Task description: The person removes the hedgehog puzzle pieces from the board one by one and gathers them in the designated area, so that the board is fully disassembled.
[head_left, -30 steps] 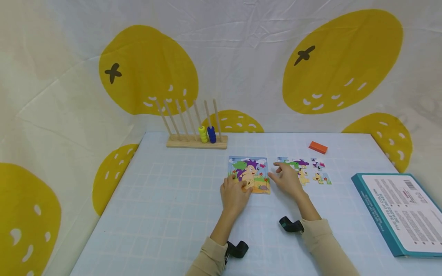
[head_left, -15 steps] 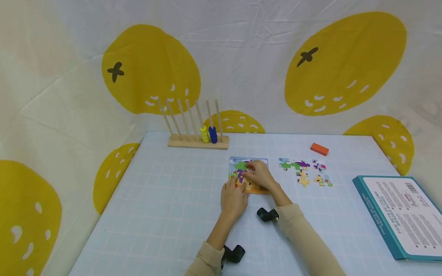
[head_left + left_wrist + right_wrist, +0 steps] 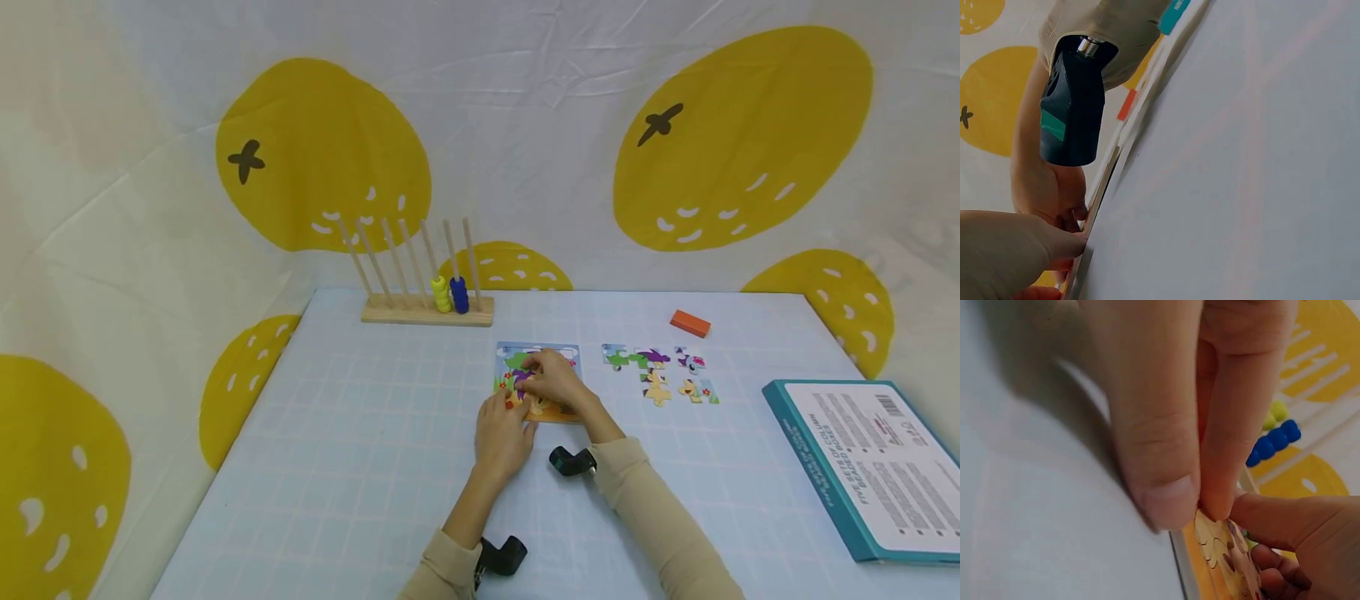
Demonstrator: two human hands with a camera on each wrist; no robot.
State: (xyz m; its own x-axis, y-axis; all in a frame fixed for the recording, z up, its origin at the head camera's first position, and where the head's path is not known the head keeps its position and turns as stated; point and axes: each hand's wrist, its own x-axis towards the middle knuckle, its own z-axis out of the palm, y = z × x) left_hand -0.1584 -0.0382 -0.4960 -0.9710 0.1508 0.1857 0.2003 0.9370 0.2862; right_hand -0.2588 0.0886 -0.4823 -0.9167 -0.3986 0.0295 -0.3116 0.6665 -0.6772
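A square jigsaw puzzle [image 3: 504, 350] with a cartoon hedgehog picture lies flat on the table, partly covered by both hands. My left hand [image 3: 501, 437] holds its near left corner; in the left wrist view the thumb [image 3: 1066, 244] presses on the edge. My right hand [image 3: 555, 379] bends over the picture from the right. In the right wrist view, the right thumb [image 3: 1169, 500] and a finger [image 3: 1219, 481] come together low at the puzzle face, next to the left hand [image 3: 1316, 540]. Whether a piece lies between these right fingertips is hidden.
Loose puzzle pieces [image 3: 656, 392] lie in small groups right of the puzzle. Behind them is an orange block [image 3: 690, 323]. A wooden bead stand [image 3: 427, 313] with yellow and blue beads is at the back left. A teal-edged box [image 3: 877, 467] occupies the right side.
My right hand has moved left from beside the loose pieces onto the puzzle, then stays there with only a slight shift. The left hand stays at the near left corner, its fingers drawn in slightly.
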